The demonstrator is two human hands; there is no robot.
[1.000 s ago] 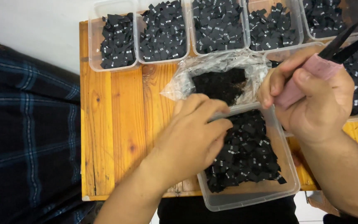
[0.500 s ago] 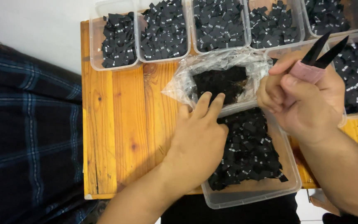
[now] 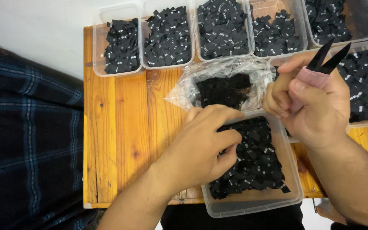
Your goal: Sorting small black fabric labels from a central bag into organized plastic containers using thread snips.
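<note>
1. Left hand (image 3: 201, 147): centre of the frame, fingers curled down into the near tub, grip pinching among the small black labels; exactly which piece it holds cannot be told.
2. Near tub (image 3: 292, 187): clear plastic, rectangular, lower centre-right of the frame, overhanging the near edge of the surface. Holds a loose heap of small black labels (image 3: 256, 166) with tiny white marks.
3. Right hand (image 3: 316, 106): right of centre, above the tub's far right corner, grip clenched around snips.
4. Snips (image 3: 326, 59): pink handle wrapped in the fist, two black pointed blades parted and aimed toward the upper right of the frame.
5. Plastic bag (image 3: 184, 91): clear, crumpled, centre of the frame just beyond the near tub, mouth open, a dark mass of black pieces inside. It lies between the two hands and touches the tub's far rim.
6. Row of tubs (image 3: 99, 42): clear plastic, side by side along the top of the frame, each with black labels; one more tub at the right edge, partly behind the right hand.
7. Surface (image 3: 120, 136): orange-stained wooden planks, bare at the left part.
8. Plaid cloth (image 3: 26, 140): dark blue checked fabric, left of the frame, beside the surface.
</note>
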